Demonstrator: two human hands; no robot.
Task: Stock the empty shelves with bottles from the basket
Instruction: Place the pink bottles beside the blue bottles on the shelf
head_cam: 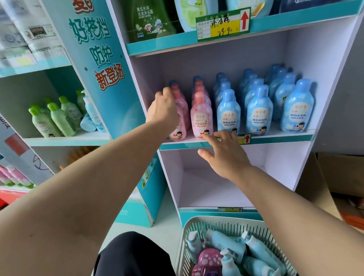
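Gripping a pink bottle (pixel 178 117) at the middle shelf's (pixel 280 137) left end, the left hand (pixel 162 112) seats it; the right hand (pixel 226 153) hovers open-fingered. Lower shelf (pixel 206 192) is bare, basket (pixel 185 251) well stocked: much remains.

Left hand (pixel 162 110) covers most of the leftmost pink bottle (pixel 178 125), so grip can't be confirmed. Basket (pixel 185 253) cut off at bottom edge; bottles on the top shelf (pixel 159 48) cropped at frame top. Far-left packages (pixel 13 28) blurred, labels unreadable.
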